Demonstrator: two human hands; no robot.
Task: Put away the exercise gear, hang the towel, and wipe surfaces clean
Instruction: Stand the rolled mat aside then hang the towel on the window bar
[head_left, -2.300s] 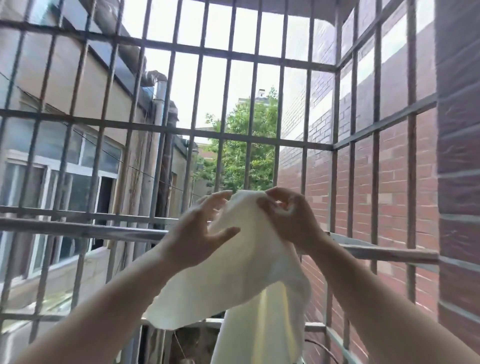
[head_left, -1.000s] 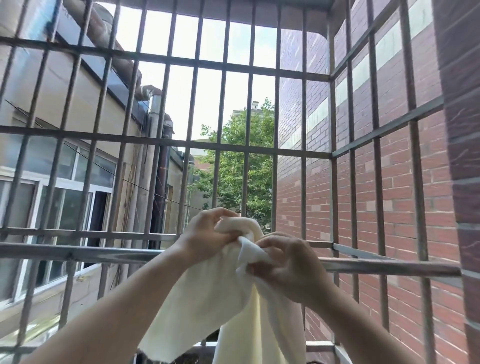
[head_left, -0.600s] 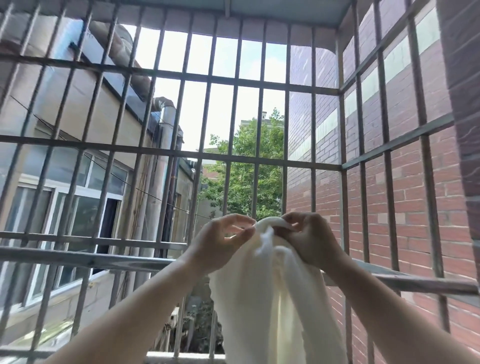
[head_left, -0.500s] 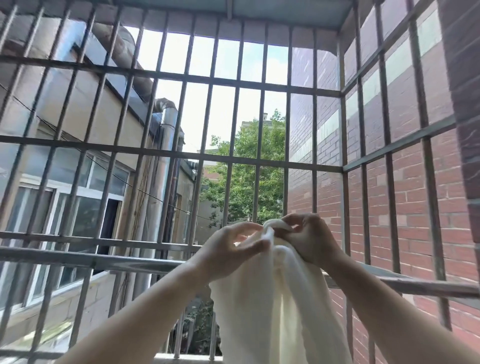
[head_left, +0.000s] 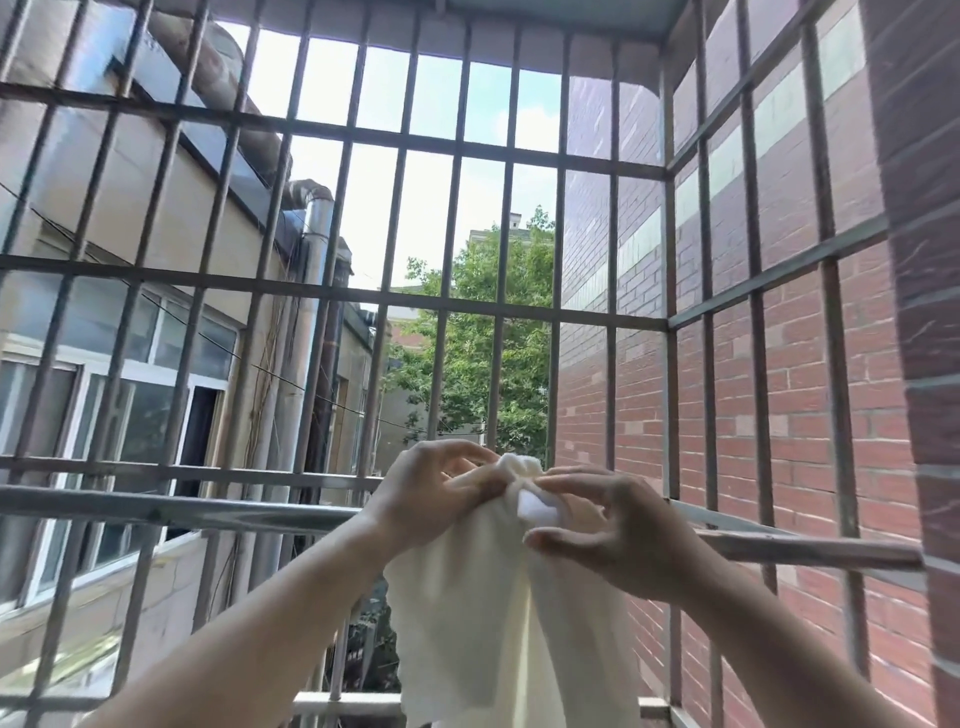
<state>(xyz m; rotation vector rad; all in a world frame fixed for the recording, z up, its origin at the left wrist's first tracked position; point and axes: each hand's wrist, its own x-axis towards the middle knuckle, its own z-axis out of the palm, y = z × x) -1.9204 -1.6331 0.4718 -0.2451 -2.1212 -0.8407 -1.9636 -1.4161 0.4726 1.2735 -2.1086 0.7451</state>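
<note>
The cream towel (head_left: 467, 623), which two seconds back was spread between the hands with a broad flap trailing low to the left, is now gathered into one narrow drape. Its bunched top is pinched where the two hands meet. The left hand (head_left: 441, 499) has stayed curled over that top from the left, fingers and thumb gripping the fabric. Half a second ago the right hand (head_left: 613, 530) was closed tight over the bunch. Now its forefinger lies along the top of the cloth and its thumb sits below, holding the bunch between them, and a small white tag (head_left: 537, 509) shows in the gap. Its other fingers are loosely bent.

All this hangs inside a barred window cage (head_left: 452, 150) of grey metal uprights and crossbars. A thicker horizontal rail (head_left: 208, 512) crosses from the cage's left side to the red brick wall (head_left: 789, 415) on the right. The hands hold the towel in front of this rail, a little right of its middle, with the bunched top just above rail height. Whether the cloth touches the rail cannot be told. Beyond the bars are a pale building (head_left: 156, 208) with windows on the left, a metal duct pipe (head_left: 314, 234), a green tree (head_left: 467, 364) and bright sky.

The towel's long axis runs straight down, gathered end up, and its folds fall past the lower edge of the view.
</note>
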